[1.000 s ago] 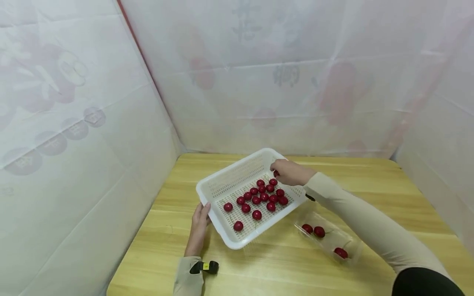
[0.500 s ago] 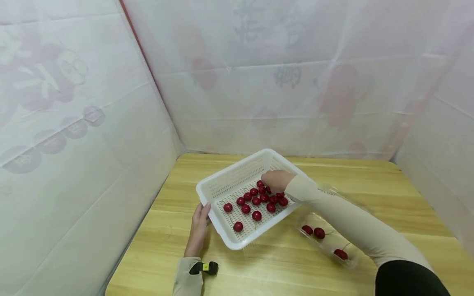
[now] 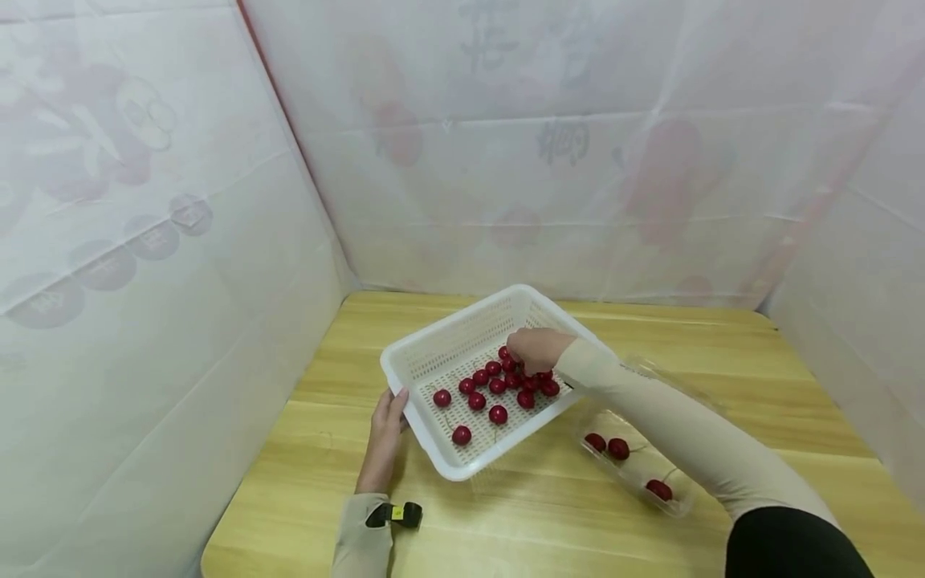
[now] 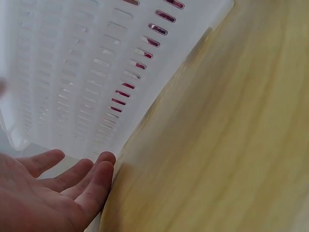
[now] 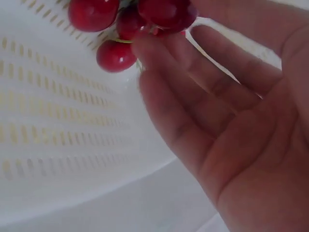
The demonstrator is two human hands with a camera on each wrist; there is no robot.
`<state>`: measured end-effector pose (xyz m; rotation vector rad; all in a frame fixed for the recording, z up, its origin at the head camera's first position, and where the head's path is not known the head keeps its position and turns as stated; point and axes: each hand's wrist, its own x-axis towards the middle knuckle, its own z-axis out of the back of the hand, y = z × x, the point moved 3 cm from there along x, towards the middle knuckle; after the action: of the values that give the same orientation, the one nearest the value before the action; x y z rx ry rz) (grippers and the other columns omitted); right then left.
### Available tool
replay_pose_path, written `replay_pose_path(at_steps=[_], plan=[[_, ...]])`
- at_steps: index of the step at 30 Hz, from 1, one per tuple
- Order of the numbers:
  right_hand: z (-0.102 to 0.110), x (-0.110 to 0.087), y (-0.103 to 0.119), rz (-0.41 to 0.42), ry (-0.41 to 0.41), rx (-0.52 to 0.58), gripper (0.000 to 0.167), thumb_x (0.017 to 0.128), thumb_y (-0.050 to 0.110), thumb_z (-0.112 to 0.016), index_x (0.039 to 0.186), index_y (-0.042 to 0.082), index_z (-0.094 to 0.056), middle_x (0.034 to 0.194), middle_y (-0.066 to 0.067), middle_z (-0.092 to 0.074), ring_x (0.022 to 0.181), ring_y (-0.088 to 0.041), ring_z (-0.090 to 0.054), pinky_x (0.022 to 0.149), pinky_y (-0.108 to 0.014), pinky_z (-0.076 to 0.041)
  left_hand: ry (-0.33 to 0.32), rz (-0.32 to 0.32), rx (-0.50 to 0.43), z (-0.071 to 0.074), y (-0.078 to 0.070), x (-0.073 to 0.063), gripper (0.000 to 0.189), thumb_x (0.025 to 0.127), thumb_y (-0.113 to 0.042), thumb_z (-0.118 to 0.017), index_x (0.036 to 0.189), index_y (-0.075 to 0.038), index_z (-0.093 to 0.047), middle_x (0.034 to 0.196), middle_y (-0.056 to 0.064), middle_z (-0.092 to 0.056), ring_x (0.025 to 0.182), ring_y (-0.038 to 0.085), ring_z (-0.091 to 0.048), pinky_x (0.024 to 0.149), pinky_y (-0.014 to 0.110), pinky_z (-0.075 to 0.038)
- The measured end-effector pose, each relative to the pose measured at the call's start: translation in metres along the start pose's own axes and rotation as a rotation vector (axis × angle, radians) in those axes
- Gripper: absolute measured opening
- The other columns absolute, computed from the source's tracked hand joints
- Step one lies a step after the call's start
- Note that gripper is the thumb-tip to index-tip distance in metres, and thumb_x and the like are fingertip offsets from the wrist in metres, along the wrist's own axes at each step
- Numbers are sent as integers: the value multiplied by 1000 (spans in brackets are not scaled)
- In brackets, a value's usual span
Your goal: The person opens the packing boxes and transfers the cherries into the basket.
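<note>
A white perforated plastic basket (image 3: pixel 433 337) sits at an angle on the table, with several dark red cherries (image 3: pixel 476 400) spread over its floor. At its left corner, my left hand (image 3: pixel 386 425) rests against the end wall, thumb near the rim; in the left wrist view its extended fingers (image 4: pixel 99 186) touch the basket's outside. My right hand (image 3: pixel 540 350) reaches into the basket's far right part. In the right wrist view, thumb and fingertips close around a cherry (image 5: pixel 166 10) among others; the head view hides these cherries behind the hand.
A clear plastic box (image 3: pixel 629 474) with three cherries (image 3: pixel 618 449) stands right of the basket, partly under the right sleeve (image 3: pixel 672 425). The wooden table (image 3: pixel 506 530) is bounded by printed white cloth walls (image 3: pixel 448 201).
From the basket's far corner, my right hand has moved left and down among the cherries, with the cherry it held now hidden from the head view. My left hand stays at the basket's corner.
</note>
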<state>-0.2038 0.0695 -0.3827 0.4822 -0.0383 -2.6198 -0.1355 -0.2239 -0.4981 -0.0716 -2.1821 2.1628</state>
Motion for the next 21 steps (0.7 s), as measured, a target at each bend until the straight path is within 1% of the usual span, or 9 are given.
replay_pose_path(at_steps=[2,4,8,10,11,14,16,17,21], plan=[[4,-6,-3,28,-29,5,14,88,-1,-73,85,8,-63,73,3,-53,68,-11,-48,62,-22,-44,-6,7,-1,-1,1,-1,64,108,-53,-44,158,-12,-39,143,21,-60,127,36,-64,104,30,-55],[10,-18,-6,73,-82,22,13,89,2,-74,85,8,-63,73,2,-55,68,-12,-50,63,-23,-44,-10,10,0,-4,1,-3,64,109,-51,-44,158,-11,-39,143,22,-61,126,36,-65,104,32,-55],[21,-57,-19,141,-237,98,5,94,9,-72,93,6,-69,83,1,-66,75,-11,-57,70,-27,-54,-11,22,-6,-12,3,-5,64,108,-52,-45,157,-12,-40,142,22,-62,125,36,-65,106,36,-55],[21,-84,-27,142,-329,170,4,97,11,-70,96,7,-70,87,0,-69,78,-9,-61,74,-31,-58,0,14,-2,-15,2,-6,65,108,-53,-45,158,-11,-39,142,21,-61,126,36,-65,108,40,-55],[19,-98,-30,126,-373,198,5,98,12,-69,99,8,-71,91,0,-70,81,-9,-63,77,-33,-60,3,13,-1,-16,1,-6,65,108,-53,-45,158,-12,-39,143,21,-61,126,36,-65,109,42,-54],[9,-139,-41,52,-471,256,10,102,16,-66,106,10,-72,95,1,-72,84,-6,-64,79,-33,-60,7,0,10,-16,-2,-9,65,108,-52,-44,159,-12,-38,143,20,-61,127,37,-65,111,48,-53],[-1,-160,-46,2,-490,290,11,102,16,-65,107,11,-73,93,1,-72,82,-6,-63,74,-30,-58,7,-3,10,-15,-4,-10,64,108,-52,-44,159,-14,-38,142,19,-62,126,37,-65,112,50,-52],[-7,-169,-49,-19,-483,299,12,103,17,-64,108,11,-73,93,2,-72,81,-5,-62,71,-28,-57,7,-7,14,-14,-5,-10,64,108,-53,-44,159,-13,-37,143,19,-62,126,37,-65,112,50,-52],[-37,-194,-56,-74,-419,317,14,101,18,-66,112,11,-73,94,4,-72,81,-3,-62,67,-25,-55,22,-11,15,-13,-7,-9,66,108,-54,-43,160,-13,-36,144,20,-60,128,37,-64,113,49,-51]])
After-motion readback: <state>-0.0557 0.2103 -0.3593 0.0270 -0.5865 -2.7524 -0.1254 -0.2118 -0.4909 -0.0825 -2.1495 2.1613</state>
